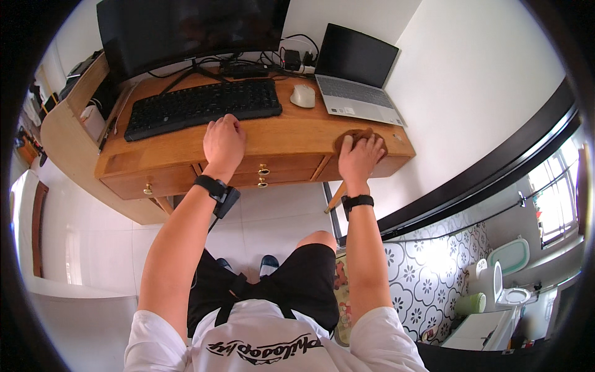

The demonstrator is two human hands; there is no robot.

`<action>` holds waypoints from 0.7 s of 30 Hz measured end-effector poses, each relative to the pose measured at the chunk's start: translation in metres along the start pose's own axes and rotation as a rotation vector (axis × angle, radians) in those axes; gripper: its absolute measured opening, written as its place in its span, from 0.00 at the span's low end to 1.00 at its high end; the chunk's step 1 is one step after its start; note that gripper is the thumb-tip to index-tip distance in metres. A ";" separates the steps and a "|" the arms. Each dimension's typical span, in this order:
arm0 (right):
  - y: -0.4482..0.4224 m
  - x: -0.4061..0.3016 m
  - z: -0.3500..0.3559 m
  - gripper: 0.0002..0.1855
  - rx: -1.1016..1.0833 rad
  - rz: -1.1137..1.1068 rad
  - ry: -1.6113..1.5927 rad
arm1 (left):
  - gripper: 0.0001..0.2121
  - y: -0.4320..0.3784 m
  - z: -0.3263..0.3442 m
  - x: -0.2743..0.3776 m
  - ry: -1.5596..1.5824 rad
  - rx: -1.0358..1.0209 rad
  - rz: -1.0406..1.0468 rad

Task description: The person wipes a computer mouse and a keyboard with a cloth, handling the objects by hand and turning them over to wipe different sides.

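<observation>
My right hand [360, 156] presses on a brown cloth [355, 137] at the front right of the wooden desk [288, 135], its fingers spread over the cloth. At the desk's front edge, just below the black keyboard [204, 104], rests my left hand [225, 142] with its fingers curled in; whether anything is inside it cannot be seen. A pale computer mouse [303, 96] lies between the keyboard and an open laptop [360, 95], which stands behind my right hand.
A large black monitor [190, 32] stands at the back left, with tangled cables and a black power adapter [292, 60] beside it. A wooden side panel [69, 116] bounds the desk on the left, a white wall [465, 83] on the right. Brass-knobbed drawers [297, 169] sit under the top.
</observation>
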State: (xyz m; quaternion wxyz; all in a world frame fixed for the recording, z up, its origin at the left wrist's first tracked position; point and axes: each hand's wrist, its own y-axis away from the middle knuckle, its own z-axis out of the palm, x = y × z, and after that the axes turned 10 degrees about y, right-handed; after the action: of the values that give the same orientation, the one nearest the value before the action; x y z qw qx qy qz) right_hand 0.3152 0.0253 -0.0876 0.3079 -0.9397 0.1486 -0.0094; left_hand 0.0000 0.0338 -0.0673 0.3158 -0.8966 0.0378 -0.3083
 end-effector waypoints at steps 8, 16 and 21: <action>-0.006 -0.002 -0.013 0.27 -0.126 -0.586 -0.354 | 0.08 0.001 0.046 0.073 0.059 -0.112 0.029; 0.001 0.022 -0.012 0.27 0.061 -0.250 -0.023 | 0.10 0.004 0.052 0.087 0.088 -0.198 0.034; 0.014 -0.007 -0.013 0.24 0.060 -0.461 -0.125 | 0.10 0.007 0.055 0.090 0.115 -0.181 0.035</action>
State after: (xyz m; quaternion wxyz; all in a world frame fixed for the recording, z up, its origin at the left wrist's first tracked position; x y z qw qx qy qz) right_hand 0.3031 0.0093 -0.0849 0.3340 -0.9380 -0.0895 -0.0258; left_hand 0.1052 0.0341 -0.0573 0.2363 -0.9014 0.0990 -0.3490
